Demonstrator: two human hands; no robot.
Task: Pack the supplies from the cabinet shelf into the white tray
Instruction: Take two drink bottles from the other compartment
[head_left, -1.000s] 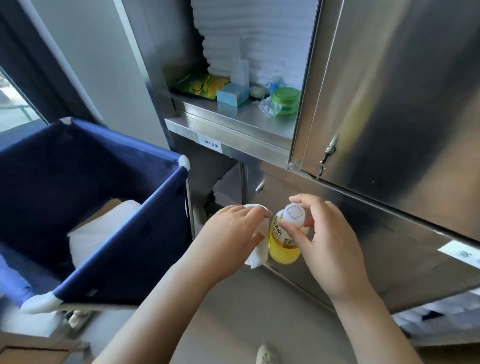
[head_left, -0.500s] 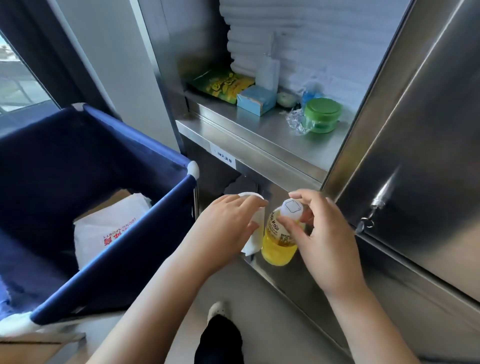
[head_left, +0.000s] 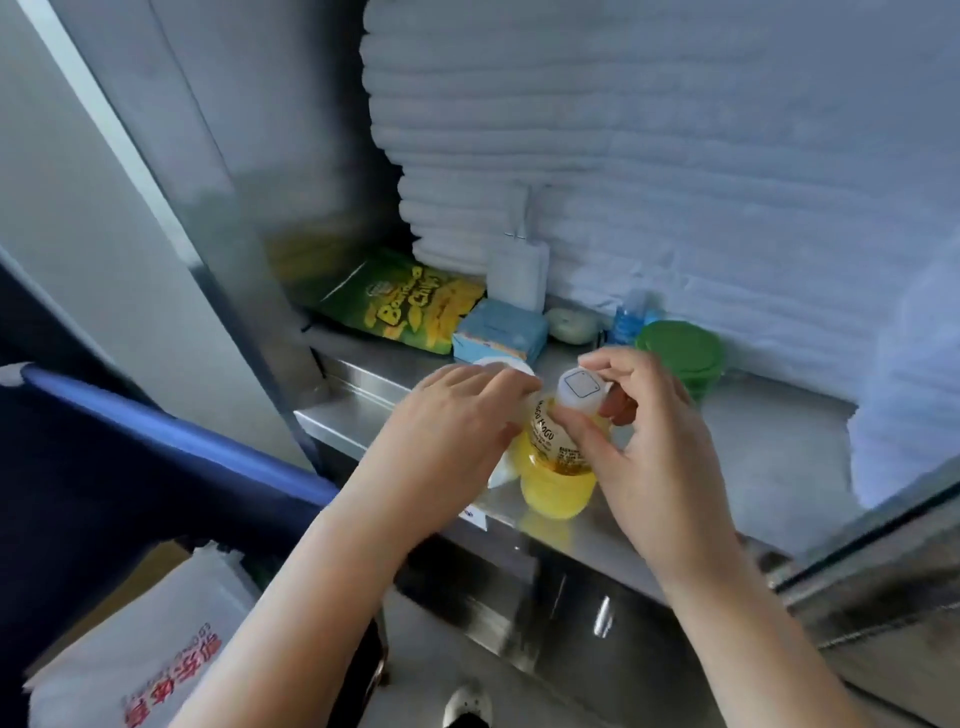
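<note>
We note the yellow bottle (head_left: 558, 467) now stands at the shelf's (head_left: 753, 441) front edge, centre frame, raised from the lower door a second ago; we judge packing still pending. The right hand (head_left: 649, 447) pinches its cap; the left hand (head_left: 452, 431) curls over a white object (head_left: 511, 364). The bottle's long axis runs near vertical, cap toward upper frame

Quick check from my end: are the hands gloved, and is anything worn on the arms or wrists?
No gloves: the left hand and right hand are bare. Both forearms are uncovered as far as the frame's lower edge, so no sleeves show. No watch, bracelet or ring is visible on the wrists or fingers.
</note>
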